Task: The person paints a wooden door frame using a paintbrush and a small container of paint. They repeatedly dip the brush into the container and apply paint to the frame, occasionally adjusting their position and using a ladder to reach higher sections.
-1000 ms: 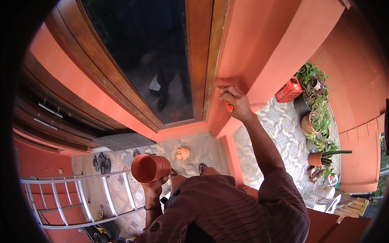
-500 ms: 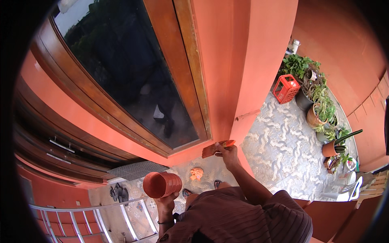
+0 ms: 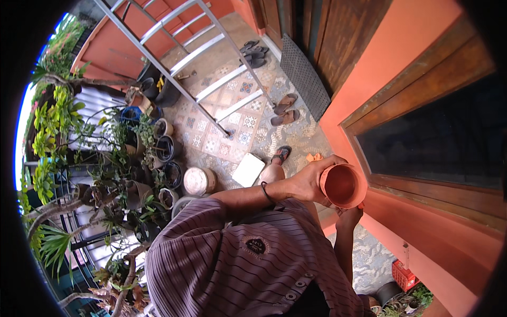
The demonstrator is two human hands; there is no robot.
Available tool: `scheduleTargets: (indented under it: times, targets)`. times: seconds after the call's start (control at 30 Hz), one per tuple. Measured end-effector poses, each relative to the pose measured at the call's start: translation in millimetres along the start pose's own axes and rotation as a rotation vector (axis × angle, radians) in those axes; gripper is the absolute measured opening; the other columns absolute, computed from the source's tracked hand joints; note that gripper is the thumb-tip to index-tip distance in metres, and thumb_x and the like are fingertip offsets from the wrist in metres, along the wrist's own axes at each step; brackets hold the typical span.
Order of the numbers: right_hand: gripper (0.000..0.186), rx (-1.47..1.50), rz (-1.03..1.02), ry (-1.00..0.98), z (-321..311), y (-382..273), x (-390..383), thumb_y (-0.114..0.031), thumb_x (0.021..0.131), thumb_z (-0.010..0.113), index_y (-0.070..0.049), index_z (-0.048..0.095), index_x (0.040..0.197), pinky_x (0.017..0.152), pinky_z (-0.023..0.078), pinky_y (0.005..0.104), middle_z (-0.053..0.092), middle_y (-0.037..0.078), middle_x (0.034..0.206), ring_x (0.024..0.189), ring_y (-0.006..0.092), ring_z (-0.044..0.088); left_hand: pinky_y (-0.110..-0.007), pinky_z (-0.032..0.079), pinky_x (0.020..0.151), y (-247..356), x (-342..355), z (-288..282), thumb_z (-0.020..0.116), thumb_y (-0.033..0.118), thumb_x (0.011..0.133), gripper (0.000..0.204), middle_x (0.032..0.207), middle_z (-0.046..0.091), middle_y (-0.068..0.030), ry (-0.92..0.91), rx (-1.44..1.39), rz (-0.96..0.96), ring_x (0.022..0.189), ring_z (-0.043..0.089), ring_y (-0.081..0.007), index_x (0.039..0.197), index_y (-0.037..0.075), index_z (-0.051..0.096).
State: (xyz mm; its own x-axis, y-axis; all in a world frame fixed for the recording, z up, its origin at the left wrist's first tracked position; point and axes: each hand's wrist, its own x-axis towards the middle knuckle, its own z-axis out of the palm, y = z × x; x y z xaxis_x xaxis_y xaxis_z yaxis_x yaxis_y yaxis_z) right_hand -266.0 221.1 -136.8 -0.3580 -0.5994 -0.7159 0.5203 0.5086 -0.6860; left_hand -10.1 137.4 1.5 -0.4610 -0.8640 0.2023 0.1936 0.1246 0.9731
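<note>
Around us lie a patterned tile floor (image 3: pixel 210 149), an orange wall (image 3: pixel 385 63) with a dark window (image 3: pixel 433 140), and a metal ladder (image 3: pixel 198 54). Potted plants (image 3: pixel 168 148) crowd the left, near a white bucket (image 3: pixel 199 180). Our left hand (image 3: pixel 310 182) is closed around the side of a reddish cup (image 3: pixel 343 174), which sits in front of the window's lower corner, its mouth facing up toward us. Our right hand (image 3: pixel 348 215) is just below the cup, partly hidden by it; we cannot tell how its fingers are set or what they hold.
</note>
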Motion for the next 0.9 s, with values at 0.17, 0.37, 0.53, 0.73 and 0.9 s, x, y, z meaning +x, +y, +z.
scheduleTargets:
  times: [0.17, 0.37, 0.53, 0.73, 0.9]
  targets:
    - [0.044, -0.08, -0.241, -0.34, 58.8, -14.2, 9.7, -0.032, 0.105, 0.071, -0.011, 0.057, 0.141, 0.088, 0.061, 0.0402, 0.068, 0.014, 0.135, 0.121, 0.0242, 0.069, -0.049, 0.043, 0.119, -39.1, 7.7, -8.4, 0.103, 0.023, 0.061, 0.092, 0.137, 0.064, -0.0096, 0.139, 0.03, -0.008, 0.143, 0.053, -0.033, 0.14, 0.009, 0.059]
    - [0.043, -0.019, -0.119, -0.457, 119.0, -19.6, 32.7, -0.033, 0.106, 0.07, -0.012, 0.058, 0.141, 0.092, 0.059, 0.0433, 0.068, 0.014, 0.137, 0.124, 0.0257, 0.067, -0.075, 0.023, 0.125, -69.6, 16.3, -22.7, 0.097, 0.031, 0.064, 0.081, 0.139, 0.063, -0.0027, 0.351, 0.339, 0.106, 0.149, 0.041, -0.048, 0.135, 0.017, 0.063]
    - [0.042, 0.057, -0.01, -0.559, 156.8, -13.6, 49.3, -0.035, 0.106, 0.069, -0.013, 0.06, 0.141, 0.096, 0.058, 0.0459, 0.067, 0.014, 0.138, 0.127, 0.0269, 0.066, -0.083, 0.008, 0.124, -78.2, 18.6, -50.6, 0.095, 0.035, 0.062, 0.081, 0.138, 0.066, -0.0037, 0.427, 0.372, 0.075, 0.155, 0.034, -0.0505, 0.135, 0.017, 0.063]
    - [0.042, 0.147, 0.09, -0.675, 170.6, -13.4, 62.8, -0.037, 0.107, 0.068, -0.013, 0.061, 0.141, 0.1, 0.056, 0.049, 0.067, 0.014, 0.139, 0.13, 0.0285, 0.064, -0.086, 0.006, 0.121, -85.7, 15.3, -51.6, 0.097, 0.038, 0.062, 0.089, 0.146, 0.062, -0.0007, 0.496, 0.424, 0.063, 0.159, 0.028, -0.0512, 0.141, 0.02, 0.061]
    - [0.042, 0.161, 0.139, -0.758, 178.1, -21.2, 67.7, -0.038, 0.107, 0.067, -0.014, 0.063, 0.141, 0.104, 0.054, 0.0515, 0.067, 0.014, 0.141, 0.133, 0.0297, 0.063, -0.086, 0.006, 0.119, -87.3, 7.3, -41.1, 0.099, 0.045, 0.063, 0.105, 0.156, 0.055, -0.0075, 0.544, 0.565, -0.026, 0.16, 0.025, -0.053, 0.152, 0.017, 0.053]
